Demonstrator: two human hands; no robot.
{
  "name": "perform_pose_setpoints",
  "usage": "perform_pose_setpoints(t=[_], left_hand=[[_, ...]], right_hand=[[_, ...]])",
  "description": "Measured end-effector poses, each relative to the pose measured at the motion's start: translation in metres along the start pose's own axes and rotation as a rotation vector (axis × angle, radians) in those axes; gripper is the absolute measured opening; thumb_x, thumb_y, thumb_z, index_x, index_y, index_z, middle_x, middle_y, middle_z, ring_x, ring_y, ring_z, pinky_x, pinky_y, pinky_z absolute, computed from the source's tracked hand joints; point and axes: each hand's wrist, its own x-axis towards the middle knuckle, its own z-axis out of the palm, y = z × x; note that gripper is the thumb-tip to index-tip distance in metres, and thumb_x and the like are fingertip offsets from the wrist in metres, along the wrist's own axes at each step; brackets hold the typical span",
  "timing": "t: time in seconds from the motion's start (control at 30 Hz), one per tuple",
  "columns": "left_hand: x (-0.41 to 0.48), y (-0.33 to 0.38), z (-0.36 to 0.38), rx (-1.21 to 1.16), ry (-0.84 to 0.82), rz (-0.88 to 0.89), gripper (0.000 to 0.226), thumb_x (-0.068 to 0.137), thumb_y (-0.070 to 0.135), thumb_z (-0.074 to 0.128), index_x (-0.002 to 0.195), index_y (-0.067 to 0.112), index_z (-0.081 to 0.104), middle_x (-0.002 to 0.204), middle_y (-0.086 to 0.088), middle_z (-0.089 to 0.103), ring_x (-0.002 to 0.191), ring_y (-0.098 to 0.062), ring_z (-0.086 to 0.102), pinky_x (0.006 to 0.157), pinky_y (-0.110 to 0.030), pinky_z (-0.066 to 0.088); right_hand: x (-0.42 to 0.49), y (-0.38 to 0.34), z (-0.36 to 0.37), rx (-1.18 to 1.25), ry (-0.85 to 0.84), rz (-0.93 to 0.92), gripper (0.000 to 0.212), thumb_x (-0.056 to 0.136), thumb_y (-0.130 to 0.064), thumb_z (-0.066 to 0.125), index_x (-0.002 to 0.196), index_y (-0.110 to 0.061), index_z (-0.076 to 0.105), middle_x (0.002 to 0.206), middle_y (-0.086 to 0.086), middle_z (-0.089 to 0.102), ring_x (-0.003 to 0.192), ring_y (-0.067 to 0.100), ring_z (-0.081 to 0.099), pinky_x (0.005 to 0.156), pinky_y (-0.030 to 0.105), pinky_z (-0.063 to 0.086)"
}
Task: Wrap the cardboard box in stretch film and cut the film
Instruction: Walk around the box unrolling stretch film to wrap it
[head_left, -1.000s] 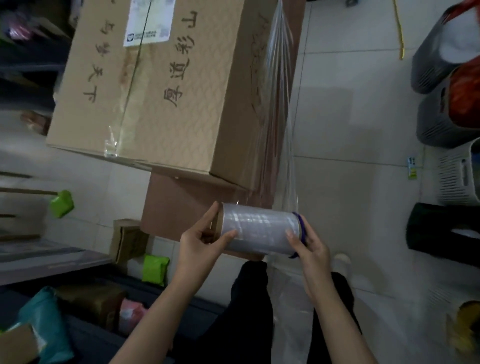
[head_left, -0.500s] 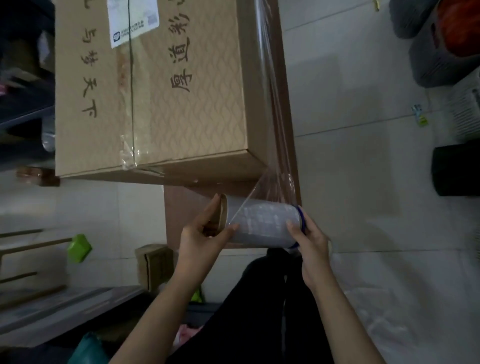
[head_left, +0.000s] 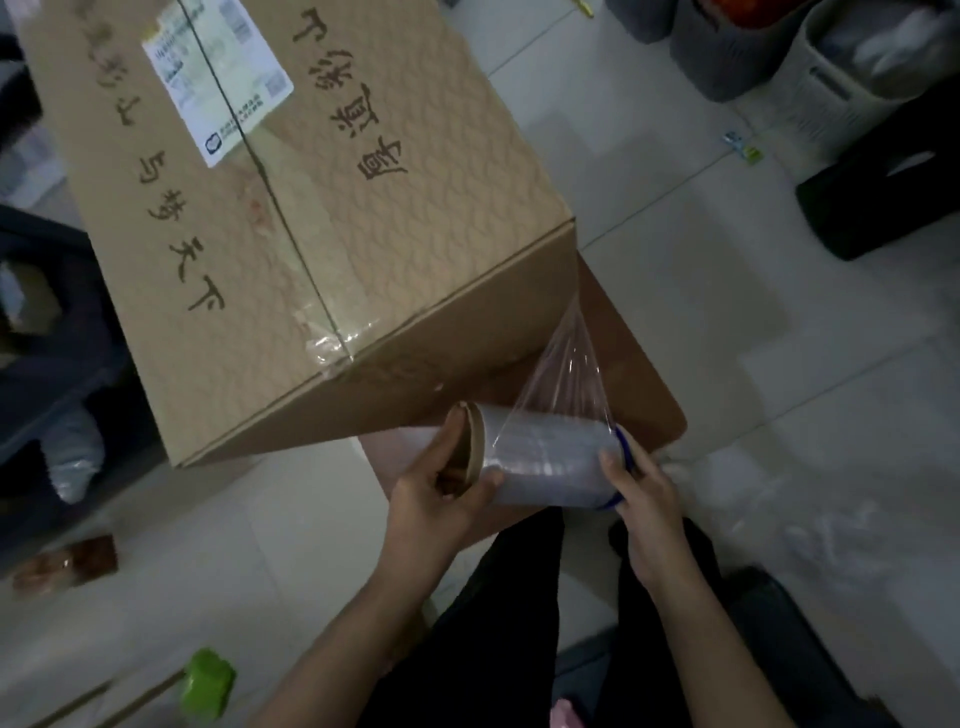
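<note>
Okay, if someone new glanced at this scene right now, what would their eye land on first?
First the big cardboard box with dark printed characters and a white label, filling the upper left. Next, low at centre, the roll of stretch film, gripped at its ends by the left hand and right hand, with a clear sheet of film fanning up to the box's near right corner.

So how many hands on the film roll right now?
2: left hand grips the open core end; right hand holds the blue-rimmed end of the film roll. Neither hidden.
</note>
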Motion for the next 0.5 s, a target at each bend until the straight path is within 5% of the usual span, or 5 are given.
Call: perform_pose_setpoints(t=[0.13,0.33,0.4,0.43,0.5], left_hand=[[-0.006,-0.008,-0.017,0.022,-0.068,0.034,0.065,0.079,0.017,0.073,0.131,0.040,0.041,0.123,-0.005,0.065,0.115,-0.014,0.059,0.100,-0.032,0.046],[-0.022,-0.029,-0.033,0.078,-0.109,0.088,0.062,0.081,0.014,0.071,0.135,0.030,0.045,0.118,-0.015,0.064,0.107,-0.016,0.059,0.079,-0.006,0.043],[-0.028,-0.035,-0.039,0.089,-0.122,0.100,0.062,0.081,0.013,0.071,0.137,0.024,0.047,0.099,-0.008,0.068,0.096,-0.006,0.060,0.068,-0.002,0.041],[-0.030,-0.038,-0.043,0.103,-0.133,0.107,0.062,0.081,0.013,0.071,0.137,0.023,0.046,0.102,0.008,0.053,0.086,0.008,0.024,0.061,-0.002,0.039],[-0.032,-0.044,-0.053,0.157,-0.159,0.123,0.062,0.082,0.013,0.069,0.136,0.026,0.043,0.046,0.014,0.056,0.046,0.005,0.038,0.054,-0.003,0.035]], right_hand=[[-0.019,0.032,0.008,0.144,-0.007,0.011,0.076,0.063,-0.037,0.077,0.132,-0.017,0.054,0.110,-0.002,0.071,0.100,0.014,0.068,0.077,0.023,0.056],[-0.040,0.075,0.016,0.199,0.040,-0.055,0.096,0.046,-0.057,0.085,0.131,-0.023,0.056,0.120,0.000,0.068,0.109,0.018,0.065,0.098,0.042,0.048],[-0.048,0.090,0.019,0.228,0.061,-0.084,0.076,0.059,-0.049,0.081,0.127,-0.024,0.058,0.120,0.001,0.068,0.108,0.016,0.065,0.096,0.038,0.050],[-0.052,0.097,0.022,0.241,0.060,-0.101,0.063,0.068,-0.040,0.076,0.126,-0.023,0.059,0.120,0.001,0.068,0.108,0.015,0.065,0.094,0.035,0.051],[-0.062,0.108,0.030,0.269,0.066,-0.123,0.047,0.079,-0.024,0.067,0.125,-0.020,0.059,0.118,0.001,0.068,0.107,0.013,0.065,0.091,0.029,0.053]])
